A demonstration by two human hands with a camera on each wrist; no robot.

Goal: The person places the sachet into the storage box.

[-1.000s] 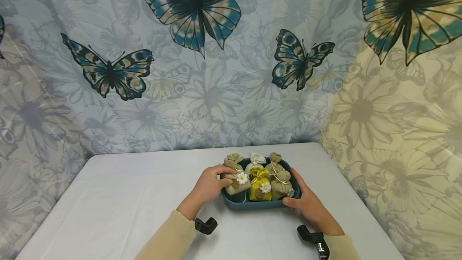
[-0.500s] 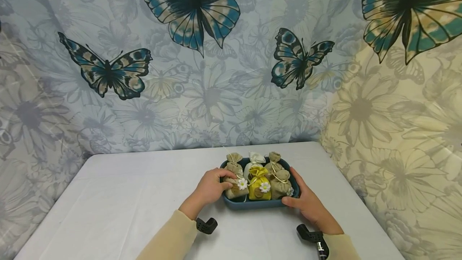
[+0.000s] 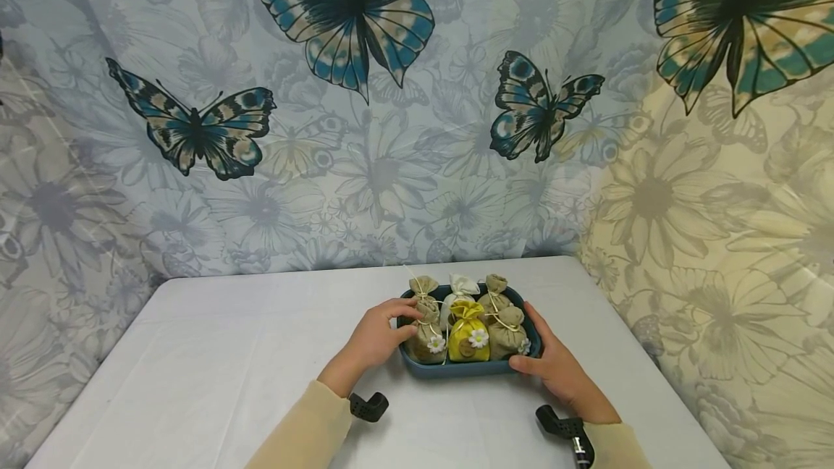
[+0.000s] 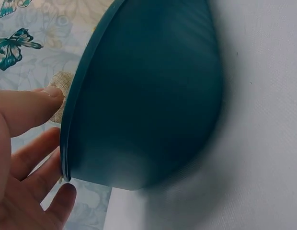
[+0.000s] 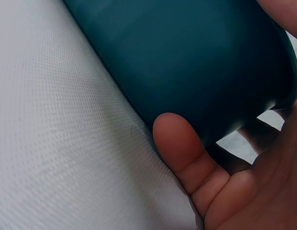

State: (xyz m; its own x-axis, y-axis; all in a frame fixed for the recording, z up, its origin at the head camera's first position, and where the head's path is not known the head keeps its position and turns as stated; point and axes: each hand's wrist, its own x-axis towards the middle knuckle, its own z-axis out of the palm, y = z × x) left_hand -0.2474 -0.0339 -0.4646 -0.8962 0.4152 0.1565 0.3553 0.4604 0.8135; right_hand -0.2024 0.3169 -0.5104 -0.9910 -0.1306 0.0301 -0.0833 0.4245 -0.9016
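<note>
My left hand [image 3: 374, 333] is at the left end of a dark teal tray [image 3: 465, 370], its fingers and thumb loosely apart beside a beige drawstring pouch [image 3: 423, 342] with a white daisy. That pouch stands upright inside, at the front left. In the left wrist view the thumb tip overlaps a bit of beige cloth [image 4: 57, 114] beyond the rim, and the other fingers lie relaxed near the tray's edge. My right hand [image 3: 563, 371] grips the tray's right end, thumb at the front and fingers along the far side. A yellow pouch [image 3: 460, 335] stands mid-front.
Also in the tray are a white pouch [image 3: 464, 285] at the back, a beige pouch [image 3: 425, 286] behind the left one, and two more beige pouches [image 3: 505, 339] on the right. A white-covered table [image 3: 260, 368] bears the tray. Behind hangs a butterfly-print cloth [image 3: 384, 179].
The front-left beige pouch, tilted between my left fingers before, now stands upright in the tray. My left fingers have loosened and drawn slightly left. The right hand has stayed in place.
</note>
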